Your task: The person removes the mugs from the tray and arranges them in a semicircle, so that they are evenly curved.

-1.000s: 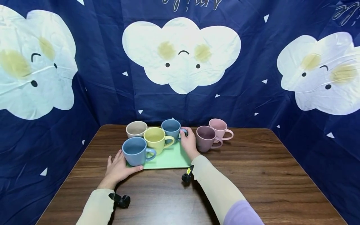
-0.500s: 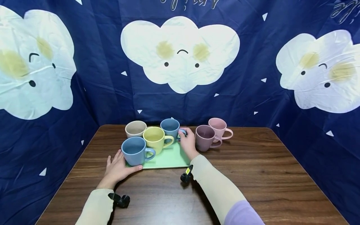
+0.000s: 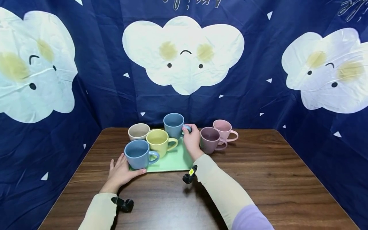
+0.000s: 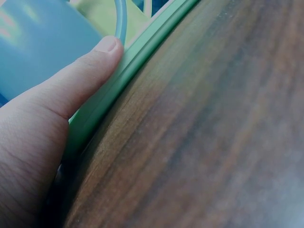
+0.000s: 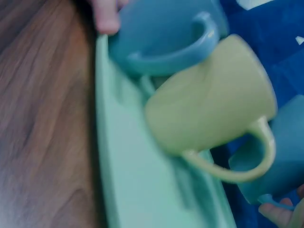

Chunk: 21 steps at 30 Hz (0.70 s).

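My right hand pinches the handle of a blue mug, which is raised above the far edge of a light green tray. In the right wrist view this blue mug shows at the right, with fingertips at its handle. My left hand rests at the tray's near left corner, its thumb lying straight along the rim beside a second blue mug. The other left fingers are spread on that mug's left side, partly hidden. A yellow mug and a beige mug stand behind it.
Right of the tray, a purple mug and a pink mug stand on the brown wooden table, close to my right hand. A dark blue cloth with white clouds hangs behind the table and at both sides.
The rear blue mug has risen off the tray with my right hand on its handle. My left hand and the other mugs have stayed in place.
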Motion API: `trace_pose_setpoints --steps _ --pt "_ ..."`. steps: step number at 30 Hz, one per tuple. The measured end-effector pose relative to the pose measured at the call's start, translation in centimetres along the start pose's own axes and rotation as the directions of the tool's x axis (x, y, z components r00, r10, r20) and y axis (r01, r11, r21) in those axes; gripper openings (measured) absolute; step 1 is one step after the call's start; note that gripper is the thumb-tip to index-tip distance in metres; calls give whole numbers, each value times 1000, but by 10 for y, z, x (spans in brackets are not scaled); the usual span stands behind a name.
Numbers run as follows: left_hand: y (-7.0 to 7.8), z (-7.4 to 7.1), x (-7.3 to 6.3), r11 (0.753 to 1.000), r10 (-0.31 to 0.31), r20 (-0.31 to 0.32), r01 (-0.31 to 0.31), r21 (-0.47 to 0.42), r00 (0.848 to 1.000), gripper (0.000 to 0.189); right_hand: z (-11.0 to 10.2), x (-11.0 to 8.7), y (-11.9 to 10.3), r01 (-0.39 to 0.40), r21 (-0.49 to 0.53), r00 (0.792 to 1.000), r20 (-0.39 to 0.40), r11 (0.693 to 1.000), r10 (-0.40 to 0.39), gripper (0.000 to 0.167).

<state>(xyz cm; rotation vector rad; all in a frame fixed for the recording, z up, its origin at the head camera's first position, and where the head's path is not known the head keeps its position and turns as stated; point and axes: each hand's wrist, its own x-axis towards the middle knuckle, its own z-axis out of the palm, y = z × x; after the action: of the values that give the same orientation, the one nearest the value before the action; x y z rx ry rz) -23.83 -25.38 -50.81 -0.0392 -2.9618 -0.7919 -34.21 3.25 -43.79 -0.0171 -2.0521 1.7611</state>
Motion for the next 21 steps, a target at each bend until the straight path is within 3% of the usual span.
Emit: trace_pose_setpoints --steps 11,21 --pt "-4 5 2 1000 3 -10 -3 -2 1000 130 -14 3 -42 -43 124 999 12 991 41 12" --pt "-3 2 1 1000 4 -9 -3 7 1000 129 -39 15 -65 -144 266 988 90 953 125 13"
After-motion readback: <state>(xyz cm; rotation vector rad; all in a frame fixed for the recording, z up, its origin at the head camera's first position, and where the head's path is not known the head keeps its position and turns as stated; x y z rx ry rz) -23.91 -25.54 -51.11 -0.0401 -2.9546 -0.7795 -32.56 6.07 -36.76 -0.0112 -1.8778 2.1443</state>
